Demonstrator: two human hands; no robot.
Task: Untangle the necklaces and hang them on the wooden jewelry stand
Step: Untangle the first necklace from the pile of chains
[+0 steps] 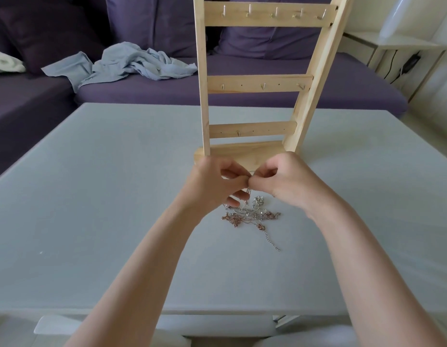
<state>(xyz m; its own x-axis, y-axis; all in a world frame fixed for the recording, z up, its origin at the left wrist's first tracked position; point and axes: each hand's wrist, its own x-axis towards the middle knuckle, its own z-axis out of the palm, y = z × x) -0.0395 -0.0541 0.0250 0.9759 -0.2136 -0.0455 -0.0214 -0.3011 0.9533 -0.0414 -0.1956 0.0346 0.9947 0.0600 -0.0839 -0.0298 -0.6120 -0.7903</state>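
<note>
Head view: the left hand [212, 181] and right hand [287, 181] meet fingertip to fingertip, each pinching a thin chain above the tangled pile of silver and rose-gold necklaces [252, 216], which spreads left-right mid-table. The upright ladder-like wooden jewelry stand [252, 83] rises just behind, toward the far edge of the pale grey table [92, 196], hooks bare; open tabletop lies either side

Wooden stand [252, 83] blocks ahead; table [92, 196] sides open.

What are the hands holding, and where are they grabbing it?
The left hand and the right hand pinch a thin silver chain together at its raised top; it hangs down to the tangled necklaces on the table.
</note>
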